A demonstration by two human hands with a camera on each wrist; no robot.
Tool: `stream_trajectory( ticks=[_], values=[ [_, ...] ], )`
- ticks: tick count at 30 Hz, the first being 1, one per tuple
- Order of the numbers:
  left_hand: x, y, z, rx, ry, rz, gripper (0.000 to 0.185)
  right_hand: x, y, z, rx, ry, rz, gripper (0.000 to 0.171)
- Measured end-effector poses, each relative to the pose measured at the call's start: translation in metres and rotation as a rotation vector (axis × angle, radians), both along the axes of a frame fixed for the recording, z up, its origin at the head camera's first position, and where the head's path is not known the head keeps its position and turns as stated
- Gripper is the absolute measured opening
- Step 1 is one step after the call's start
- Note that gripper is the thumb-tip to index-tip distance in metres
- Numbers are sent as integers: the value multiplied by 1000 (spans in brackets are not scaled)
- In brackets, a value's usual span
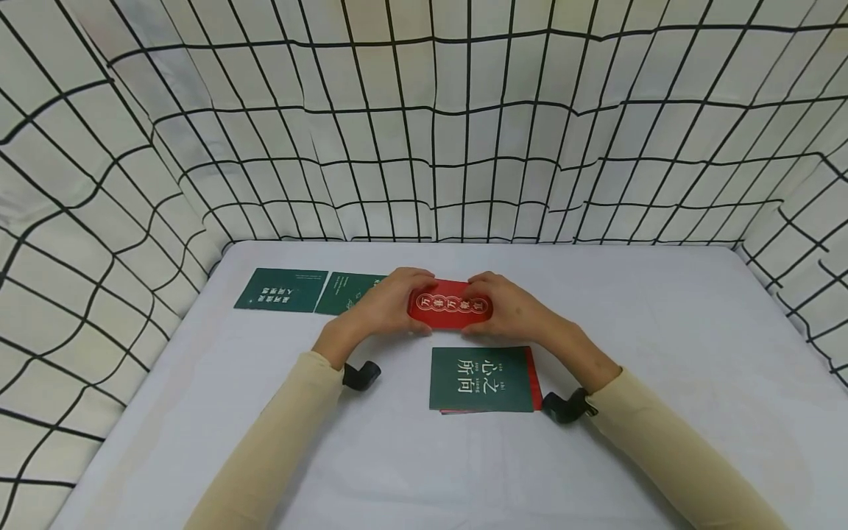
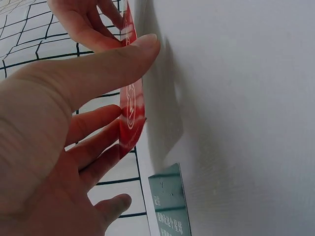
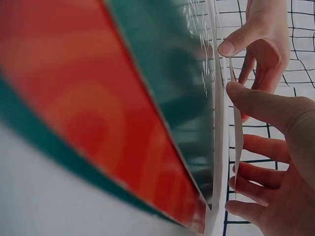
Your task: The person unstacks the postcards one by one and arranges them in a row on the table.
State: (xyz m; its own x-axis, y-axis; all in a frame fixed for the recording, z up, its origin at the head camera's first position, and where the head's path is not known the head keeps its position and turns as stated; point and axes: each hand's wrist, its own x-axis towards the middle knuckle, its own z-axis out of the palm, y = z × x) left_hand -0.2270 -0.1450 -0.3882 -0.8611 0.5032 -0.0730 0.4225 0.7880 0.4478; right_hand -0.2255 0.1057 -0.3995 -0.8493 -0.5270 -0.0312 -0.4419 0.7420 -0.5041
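Note:
A red card (image 1: 450,318) with rounded corners and a row of white printed characters is held by both hands, just beyond the middle of the table. My left hand (image 1: 391,303) grips its left end, thumb at the near edge and fingers at the far edge. At the right end, my right hand (image 1: 513,309) grips it in the same way. In the left wrist view the red card (image 2: 132,110) is raised off the cloth and casts a shadow. Nearer to me lies a small stack topped by a green card (image 1: 480,379), red edges showing beneath.
Two more green cards, one at the far left (image 1: 281,289) and one beside it (image 1: 341,291), partly hidden by my left hand, lie on the white tabletop (image 1: 629,442). Black netting (image 1: 433,110) over pale walls encloses the back and sides.

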Motion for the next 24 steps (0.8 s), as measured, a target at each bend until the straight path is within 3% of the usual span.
stream_trajectory(
  ticks=[9, 24],
  values=[
    [-4, -1, -3, -7, -6, 13, 86, -5, -4, 1, 16, 1, 3, 71],
    [-11, -4, -1, -26, -94, 2, 84, -9, -7, 0, 30, -35, 8, 70]
  ],
)
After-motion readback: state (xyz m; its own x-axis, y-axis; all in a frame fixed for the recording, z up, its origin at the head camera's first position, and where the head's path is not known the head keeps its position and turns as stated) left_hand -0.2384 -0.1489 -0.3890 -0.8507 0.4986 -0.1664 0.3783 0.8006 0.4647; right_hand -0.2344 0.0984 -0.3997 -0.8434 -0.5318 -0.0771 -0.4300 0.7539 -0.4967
